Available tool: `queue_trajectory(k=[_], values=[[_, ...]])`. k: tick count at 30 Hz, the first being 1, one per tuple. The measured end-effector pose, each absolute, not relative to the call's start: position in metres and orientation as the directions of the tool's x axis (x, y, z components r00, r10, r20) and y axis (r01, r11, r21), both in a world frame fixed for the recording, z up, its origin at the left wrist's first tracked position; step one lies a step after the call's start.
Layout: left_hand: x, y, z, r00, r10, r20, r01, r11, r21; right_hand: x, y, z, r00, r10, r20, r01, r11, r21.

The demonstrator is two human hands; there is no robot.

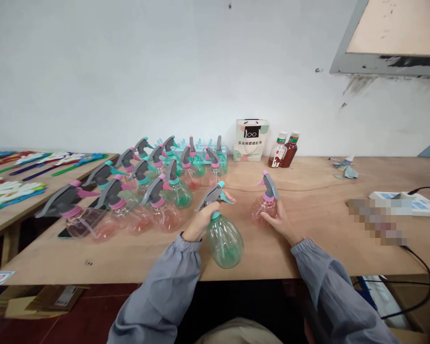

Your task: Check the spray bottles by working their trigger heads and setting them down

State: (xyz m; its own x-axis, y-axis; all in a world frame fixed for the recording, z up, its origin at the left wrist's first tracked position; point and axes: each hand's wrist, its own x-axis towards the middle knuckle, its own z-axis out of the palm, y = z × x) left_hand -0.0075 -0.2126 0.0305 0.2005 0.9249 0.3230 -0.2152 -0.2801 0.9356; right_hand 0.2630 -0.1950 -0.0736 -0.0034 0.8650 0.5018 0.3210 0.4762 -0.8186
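Note:
My left hand [201, 220] is wrapped round the neck and grey head of a green spray bottle [225, 243], whose clear round body hangs tilted near the table's front edge. To its right, my right hand [280, 220] grips the side of a pink spray bottle [263, 208], thumb across the body and the grey nozzle head on top. Left of my hands stand several more spray bottles in loose rows, such as a pink one [166, 215] and a green one [181, 192], all with grey trigger heads.
Against the wall stand a paper bag [252, 143] and two bottles of dark red liquid [290, 150]. A white power strip [408, 203] with cables lies at right. On the left table [53, 188] are colourful long-handled items. A dark flat object [69, 232] lies under the front-left bottles.

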Motion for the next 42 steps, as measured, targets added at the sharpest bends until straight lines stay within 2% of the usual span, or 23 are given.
queue_trajectory(k=[5, 10, 13, 18, 21, 26, 30, 38, 42], values=[[-0.013, -0.213, 0.027, 0.1, 0.935, 0.341, -0.166, -0.322, 0.932, 0.265, -0.194, -0.077, -0.017, 0.866, 0.499, 0.309, 0.479, -0.821], [-0.022, -0.202, 0.036, -0.007, 0.858, 0.514, 0.09, -0.512, 0.854, 0.266, -0.19, -0.066, -0.013, 0.844, 0.537, 0.247, 0.523, -0.816], [-0.024, -0.181, 0.035, -0.08, 0.808, 0.583, 0.237, -0.553, 0.799, 0.264, -0.186, -0.042, 0.039, 0.829, 0.557, 0.26, 0.53, -0.807], [-0.022, -0.138, 0.018, -0.136, 0.763, 0.632, 0.342, -0.562, 0.753, 0.257, -0.178, -0.003, -0.128, 0.883, 0.451, 0.348, 0.466, -0.814], [-0.02, -0.121, 0.011, -0.152, 0.76, 0.632, 0.385, -0.543, 0.746, 0.255, -0.173, 0.008, -0.171, 0.869, 0.464, 0.334, 0.494, -0.803], [-0.017, -0.119, -0.004, -0.2, 0.785, 0.586, 0.323, -0.512, 0.796, 0.25, -0.162, 0.016, -0.205, 0.864, 0.46, 0.274, 0.502, -0.82], [-0.017, -0.128, -0.024, -0.262, 0.785, 0.562, 0.275, -0.498, 0.823, 0.25, -0.153, 0.012, -0.177, 0.842, 0.51, 0.269, 0.54, -0.798], [-0.022, -0.138, -0.043, -0.22, 0.881, 0.418, 0.202, -0.378, 0.903, 0.247, -0.161, 0.012, -0.084, 0.873, 0.481, 0.212, 0.487, -0.847], [-0.022, -0.137, -0.044, -0.206, 0.882, 0.424, 0.207, -0.384, 0.9, 0.234, -0.179, 0.028, -0.075, 0.906, 0.417, -0.009, 0.417, -0.909]])
